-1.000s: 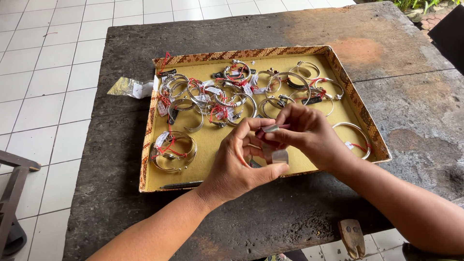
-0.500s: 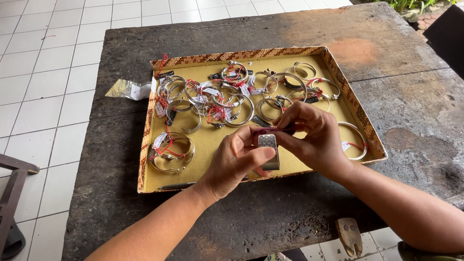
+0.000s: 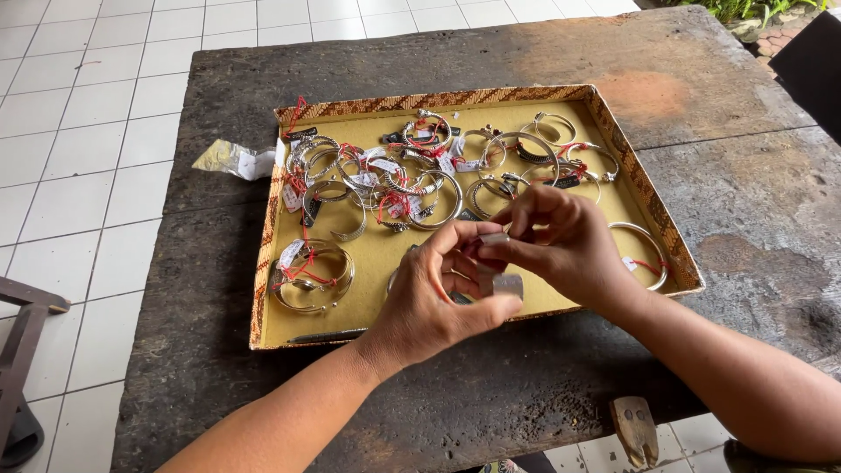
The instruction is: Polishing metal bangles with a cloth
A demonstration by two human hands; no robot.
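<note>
Nearest, the left hand point(image 3: 438, 302) and right hand point(image 3: 561, 245) pinch a wide silver cuff bracelet point(image 3: 501, 282) together above the yellow tray's point(image 3: 385, 254) front edge. Beyond lie silver bangles point(image 3: 412, 180) with white tags and red strings; a clear plastic packet point(image 3: 235, 160) rests left of the tray.

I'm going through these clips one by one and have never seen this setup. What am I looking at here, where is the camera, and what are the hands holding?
There is no machine: a person works with bare hands, filmed by a camera worn on the head and looking down. The left hand and right hand meet over a shallow patterned tray on a dark, worn wooden table. Together they hold a wide silver cuff bracelet. In the tray lie many silver bangles with red strings and small tags, one a single bangle by the right wrist. A small clear plastic bag lies left of the tray.
</note>
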